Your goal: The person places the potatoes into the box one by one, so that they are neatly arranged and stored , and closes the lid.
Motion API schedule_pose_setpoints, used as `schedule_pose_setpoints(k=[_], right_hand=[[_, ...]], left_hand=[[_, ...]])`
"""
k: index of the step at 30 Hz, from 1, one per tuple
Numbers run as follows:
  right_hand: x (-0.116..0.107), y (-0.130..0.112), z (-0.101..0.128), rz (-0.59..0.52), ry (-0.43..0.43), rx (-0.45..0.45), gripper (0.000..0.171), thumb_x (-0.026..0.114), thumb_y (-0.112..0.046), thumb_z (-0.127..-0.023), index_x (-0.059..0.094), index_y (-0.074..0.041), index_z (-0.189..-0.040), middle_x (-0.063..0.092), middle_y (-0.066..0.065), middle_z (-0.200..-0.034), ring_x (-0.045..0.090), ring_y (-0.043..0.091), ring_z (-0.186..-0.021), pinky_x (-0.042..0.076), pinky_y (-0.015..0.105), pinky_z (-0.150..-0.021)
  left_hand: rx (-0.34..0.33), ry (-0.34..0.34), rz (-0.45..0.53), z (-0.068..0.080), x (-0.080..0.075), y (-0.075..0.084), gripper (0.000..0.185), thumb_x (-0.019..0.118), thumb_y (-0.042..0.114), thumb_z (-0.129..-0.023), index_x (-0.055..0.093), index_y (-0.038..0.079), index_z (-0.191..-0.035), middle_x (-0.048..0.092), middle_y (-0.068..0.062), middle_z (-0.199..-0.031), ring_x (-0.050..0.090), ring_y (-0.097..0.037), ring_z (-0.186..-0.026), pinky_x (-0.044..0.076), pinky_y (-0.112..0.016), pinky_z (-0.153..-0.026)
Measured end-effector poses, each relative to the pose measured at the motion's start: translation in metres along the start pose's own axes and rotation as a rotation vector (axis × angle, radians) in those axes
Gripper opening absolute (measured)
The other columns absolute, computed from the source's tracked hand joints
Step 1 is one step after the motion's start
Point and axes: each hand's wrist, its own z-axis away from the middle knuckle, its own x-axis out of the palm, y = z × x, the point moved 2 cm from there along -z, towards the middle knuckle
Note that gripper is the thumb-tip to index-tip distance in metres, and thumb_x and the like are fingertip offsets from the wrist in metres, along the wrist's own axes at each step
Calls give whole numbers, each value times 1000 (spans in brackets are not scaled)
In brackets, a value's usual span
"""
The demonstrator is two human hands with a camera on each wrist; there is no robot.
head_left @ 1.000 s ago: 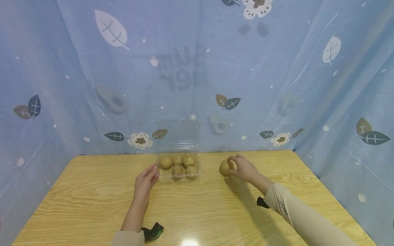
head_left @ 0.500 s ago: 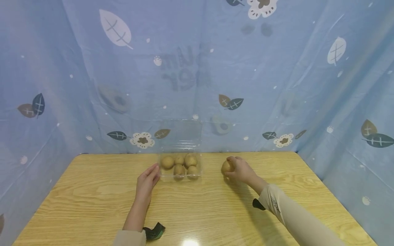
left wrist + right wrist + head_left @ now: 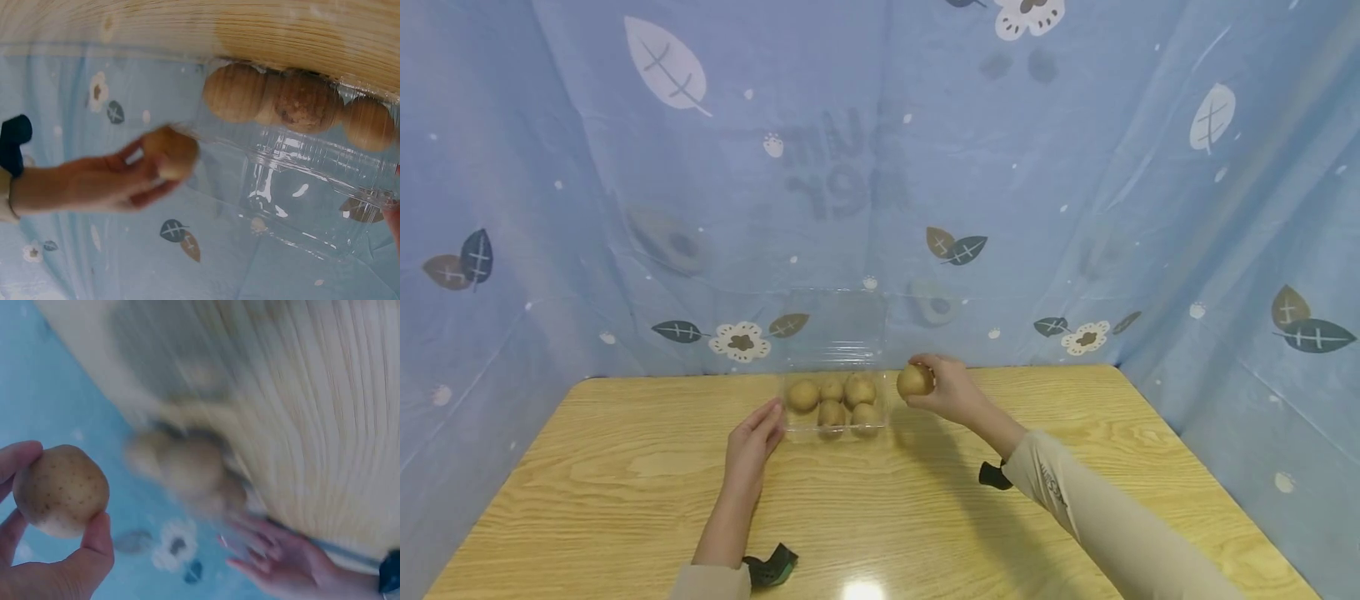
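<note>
Right hand [image 3: 951,392] holding a potato [image 3: 914,380] above the surface [image 3: 625,492], just right of the tray [image 3: 835,429].

My right fingers [image 3: 97,534] pinch the potato; only that wrist view shows its speckled skin. My left hand [image 3: 752,442] lies relaxed, fingers straight, touching the tray's left edge. The clear tray holds five potatoes [image 3: 833,402]; the right wrist view blurs them.

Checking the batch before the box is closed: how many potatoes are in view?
6. Five potatoes sit in the clear box; one potato is held by the right hand beside it. Others could be hidden underneath.
</note>
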Motion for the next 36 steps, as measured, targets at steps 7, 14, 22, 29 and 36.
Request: schedule_pose_setpoints(k=[7, 14, 22, 29, 36], right_hand=[[19, -51, -20, -59, -77, -85, 53, 75, -16, -70, 57, 2, -117, 63, 10, -105, 55, 14, -80, 48, 20, -65], [48, -84, -38, -7, -180, -146, 52, 77, -21, -70, 60, 0, -115, 66, 10, -103, 58, 19, -88, 49, 25, -73], [68, -104, -48, 34, -309, -97, 56, 77, -27, -71, 59, -4, -119, 62, 7, -117, 56, 20, -106, 48, 27, -88], [79, -106, -58, 34, -380, -9, 56, 75, -30, -75, 57, -7, -123, 58, 8, -123, 52, 21, -114, 45, 31, -94], [93, -103, -60, 59, -398, -17, 53, 70, -31, -79, 56, -7, -124, 58, 7, -124, 50, 21, -116, 43, 32, -97]], left_hand=[[-4, -2, 2, -1, -1, 0, 50, 48, 27, -95, 37, 3, -138, 33, -7, -144, 36, -18, -126, 43, -20, -96], [-19, 29, 3, -3, -1, -1, 49, 50, 28, -94, 41, 3, -135, 38, -9, -139, 46, -14, -114, 46, -17, -90], [-19, 22, 2, -5, -1, -2, 50, 50, 28, -94, 40, 3, -136, 37, -9, -141, 39, -22, -125, 47, -15, -87], [-27, 35, 14, -5, -1, 0, 49, 52, 27, -93, 42, 3, -135, 38, -8, -139, 45, -16, -117, 47, -20, -92], [-15, 29, -9, -4, 0, 1, 48, 51, 26, -94, 42, 2, -135, 39, -10, -139, 45, -17, -118, 43, -27, -98]])
